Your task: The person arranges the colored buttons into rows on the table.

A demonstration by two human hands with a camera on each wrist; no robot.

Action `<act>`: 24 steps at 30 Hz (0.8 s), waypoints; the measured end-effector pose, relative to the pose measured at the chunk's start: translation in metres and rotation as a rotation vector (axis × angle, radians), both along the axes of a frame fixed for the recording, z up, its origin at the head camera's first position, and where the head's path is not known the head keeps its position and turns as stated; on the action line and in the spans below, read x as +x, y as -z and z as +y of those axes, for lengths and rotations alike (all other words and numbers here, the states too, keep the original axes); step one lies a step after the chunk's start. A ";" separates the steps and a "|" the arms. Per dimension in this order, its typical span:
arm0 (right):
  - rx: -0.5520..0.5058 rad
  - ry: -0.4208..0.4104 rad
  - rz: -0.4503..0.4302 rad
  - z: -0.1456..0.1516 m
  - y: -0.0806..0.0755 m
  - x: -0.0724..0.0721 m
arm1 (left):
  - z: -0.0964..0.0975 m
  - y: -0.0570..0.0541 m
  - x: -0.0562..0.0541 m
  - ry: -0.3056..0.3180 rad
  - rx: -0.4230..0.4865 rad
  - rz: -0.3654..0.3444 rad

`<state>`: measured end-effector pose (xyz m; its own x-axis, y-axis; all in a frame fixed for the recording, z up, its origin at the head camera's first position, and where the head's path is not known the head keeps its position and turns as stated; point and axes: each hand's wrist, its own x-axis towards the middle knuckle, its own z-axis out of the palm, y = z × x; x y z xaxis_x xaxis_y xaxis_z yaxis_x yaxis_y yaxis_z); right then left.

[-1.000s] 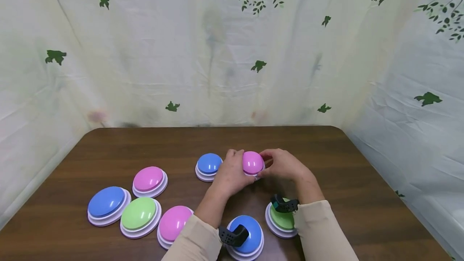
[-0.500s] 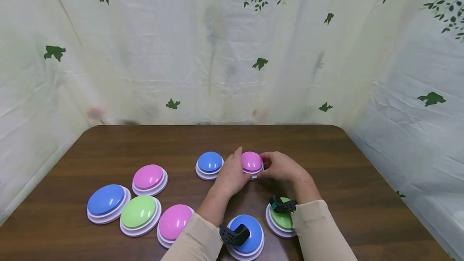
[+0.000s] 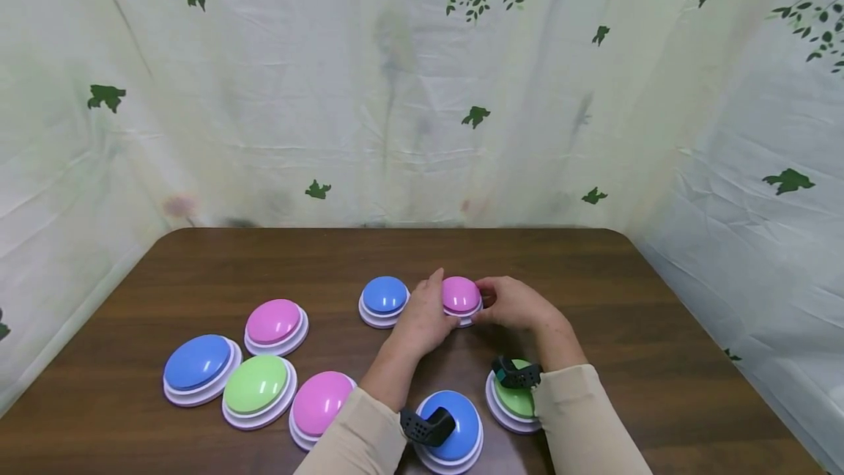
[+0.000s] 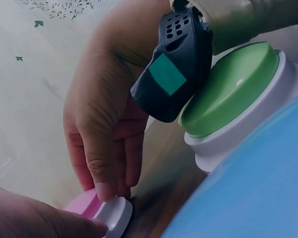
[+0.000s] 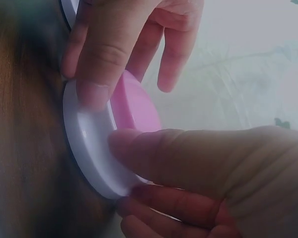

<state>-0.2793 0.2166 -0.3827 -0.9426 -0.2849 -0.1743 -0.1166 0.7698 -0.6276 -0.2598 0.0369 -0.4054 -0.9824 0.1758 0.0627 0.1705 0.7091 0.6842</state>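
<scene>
A pink push button (image 3: pixel 461 295) with a white round base stands on the table near the far edge, with a hand at either side. My left hand (image 3: pixel 422 319) holds its left side; in the right wrist view that thumb (image 5: pixel 95 74) lies on the white base. At the right side my right hand (image 3: pixel 517 304) grips the base with thumb and fingers, the thumb (image 4: pixel 105 191) on the rim in the left wrist view. Just left of the left hand sits a blue push button (image 3: pixel 384 295). Part of the pink button is hidden by the hands.
Beneath the forearms stand a blue button (image 3: pixel 461 416) and a green button (image 3: pixel 516 400). At the left are two pink buttons (image 3: pixel 272 321) (image 3: pixel 321 402), a blue one (image 3: pixel 196 362) and a green one (image 3: pixel 256 385). A printed curtain (image 3: pixel 369 130) hangs behind the wooden table (image 3: pixel 297 255).
The hands have shifted very slightly on the pink button, the left fingers straightening a little. The view has moved slightly; the other buttons stay in place.
</scene>
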 end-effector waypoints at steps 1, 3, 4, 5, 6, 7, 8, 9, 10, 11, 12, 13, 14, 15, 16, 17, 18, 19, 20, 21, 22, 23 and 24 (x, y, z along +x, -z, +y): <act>0.001 0.002 0.001 0.000 0.000 0.000 | -0.001 -0.001 0.000 0.000 -0.003 -0.005; 0.007 0.001 0.006 -0.001 -0.001 0.001 | -0.003 -0.003 0.002 0.002 -0.005 -0.014; 0.011 0.004 0.007 -0.001 -0.001 0.001 | -0.004 -0.005 0.003 0.005 -0.005 -0.019; 0.018 0.009 0.009 -0.001 -0.002 0.002 | -0.005 -0.008 0.004 0.009 -0.008 -0.027; 0.027 0.015 0.009 -0.002 -0.003 0.003 | -0.006 -0.010 0.005 0.013 -0.010 -0.035; 0.037 0.019 0.012 -0.002 -0.005 0.004 | -0.006 -0.012 0.006 0.018 -0.008 -0.040; 0.047 0.027 0.012 -0.002 -0.007 0.006 | -0.007 -0.015 0.008 0.023 -0.008 -0.043; 0.057 0.035 0.011 -0.003 -0.010 0.007 | -0.008 -0.018 0.010 0.026 -0.008 -0.046; 0.073 0.037 0.017 -0.002 -0.012 0.009 | -0.008 -0.021 0.011 0.033 -0.012 -0.040; 0.087 0.040 0.023 -0.002 -0.015 0.011 | -0.007 -0.024 0.013 0.043 -0.020 -0.030; 0.101 0.043 0.028 -0.002 -0.018 0.014 | -0.007 -0.028 0.014 0.057 -0.028 -0.016; 0.114 0.046 0.035 -0.002 -0.022 0.017 | -0.006 -0.031 0.016 0.076 -0.037 -0.002; 0.125 0.051 0.037 -0.001 -0.025 0.019 | -0.006 -0.034 0.017 0.103 -0.053 0.010; 0.138 0.048 0.044 -0.001 -0.028 0.022 | -0.005 -0.038 0.019 0.137 -0.068 0.020; 0.147 0.042 0.049 0.000 -0.031 0.024 | -0.004 -0.041 0.020 0.180 -0.085 0.026; 0.148 0.041 0.043 0.001 -0.033 0.027 | -0.003 -0.044 0.021 0.227 -0.106 0.023; 0.151 0.035 0.032 0.002 -0.035 0.030 | -0.002 -0.046 0.023 0.277 -0.123 0.009; 0.152 0.033 0.014 0.004 -0.036 0.034 | -0.002 -0.048 0.025 0.326 -0.137 -0.013; 0.161 0.026 -0.001 0.005 -0.037 0.038 | 0.000 -0.050 0.027 0.370 -0.152 -0.040; 0.170 0.021 -0.018 0.007 -0.038 0.042 | 0.001 -0.051 0.029 0.409 -0.162 -0.074; 0.181 0.011 -0.033 0.010 -0.039 0.046 | 0.003 -0.052 0.032 0.440 -0.173 -0.109; 0.197 0.006 -0.046 0.012 -0.040 0.051 | 0.005 -0.052 0.035 0.461 -0.187 -0.137; 0.215 -0.003 -0.056 0.015 -0.040 0.056 | 0.007 -0.052 0.037 0.476 -0.197 -0.163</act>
